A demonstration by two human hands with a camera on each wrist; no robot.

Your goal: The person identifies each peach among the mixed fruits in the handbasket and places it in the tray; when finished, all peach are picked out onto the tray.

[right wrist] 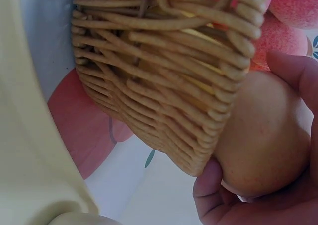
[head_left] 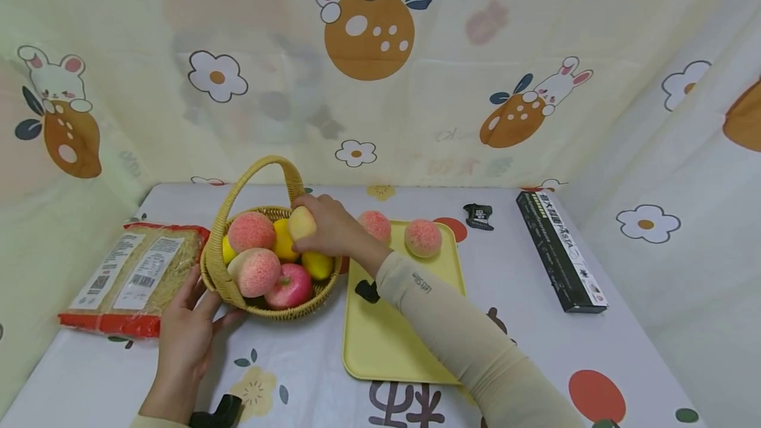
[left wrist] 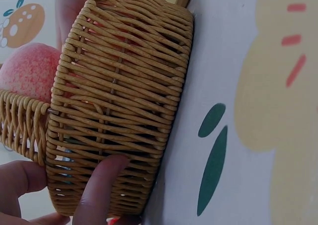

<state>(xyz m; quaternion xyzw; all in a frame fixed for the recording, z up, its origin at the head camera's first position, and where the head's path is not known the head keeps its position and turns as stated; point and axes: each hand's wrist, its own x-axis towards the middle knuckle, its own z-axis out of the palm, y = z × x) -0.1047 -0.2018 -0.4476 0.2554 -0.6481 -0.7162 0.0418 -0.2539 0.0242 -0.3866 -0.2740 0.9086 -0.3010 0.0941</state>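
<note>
A woven basket (head_left: 273,312) with a tall handle holds several fruits: speckled pink peaches (head_left: 252,232), a red apple (head_left: 289,286) and yellow lemons (head_left: 318,265). My right hand (head_left: 327,223) grips a pale peach (head_left: 302,222) at the basket's right rim. In the right wrist view, thumb and fingers wrap this peach (right wrist: 266,133) right beside the wicker. My left hand (head_left: 189,325) holds the basket's left side. In the left wrist view its thumb (left wrist: 107,185) presses on the woven wall (left wrist: 119,86), with other fingers near the handle's base.
On a yellow tray (head_left: 386,342) right of the basket sit two more peaches (head_left: 423,238), partly behind my right arm. A red-edged bag of grain (head_left: 139,276) lies left of the basket. Farther right are a small black packet (head_left: 478,216) and a long black pasta box (head_left: 561,253).
</note>
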